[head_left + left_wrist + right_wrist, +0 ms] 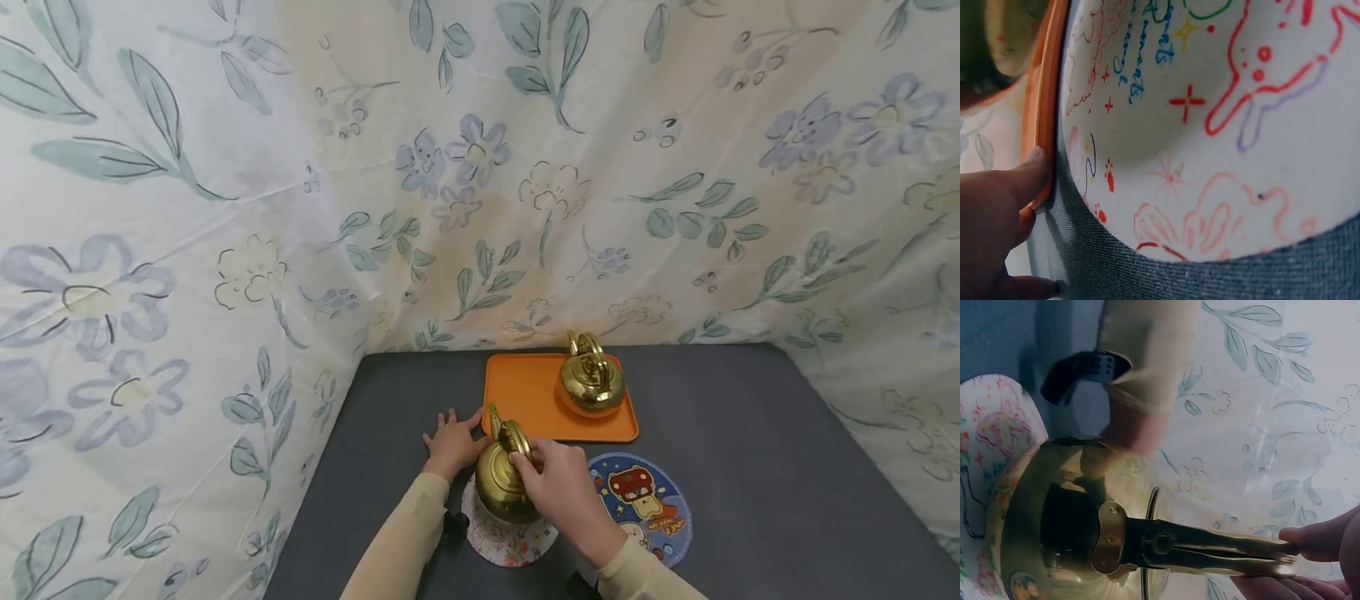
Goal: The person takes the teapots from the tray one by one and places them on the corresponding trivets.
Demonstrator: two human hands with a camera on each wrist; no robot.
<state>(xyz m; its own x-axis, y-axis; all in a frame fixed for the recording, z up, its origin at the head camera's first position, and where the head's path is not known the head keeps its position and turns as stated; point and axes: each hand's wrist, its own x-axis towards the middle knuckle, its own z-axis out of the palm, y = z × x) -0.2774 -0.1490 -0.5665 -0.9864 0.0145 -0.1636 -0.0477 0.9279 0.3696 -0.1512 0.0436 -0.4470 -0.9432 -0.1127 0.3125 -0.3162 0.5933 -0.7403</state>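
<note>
My right hand [561, 483] grips the handle of a shiny brass kettle [501, 487], with thumb and fingers pinched at the handle top in the right wrist view. The kettle overlaps a round white mat [510, 550] printed with coloured drawings. My left hand [453, 446] lies with spread fingers by the near left corner of an orange tray [517, 392]. In the left wrist view a fingertip [1036, 156] touches the tray's rim. A second brass kettle [592, 385] stands at the tray's right side.
A round blue mat [652, 504] with a mushroom picture lies to the right, partly behind my right hand. The dark grey tabletop [750, 467] meets floral cloth [480, 208] at the back and sides.
</note>
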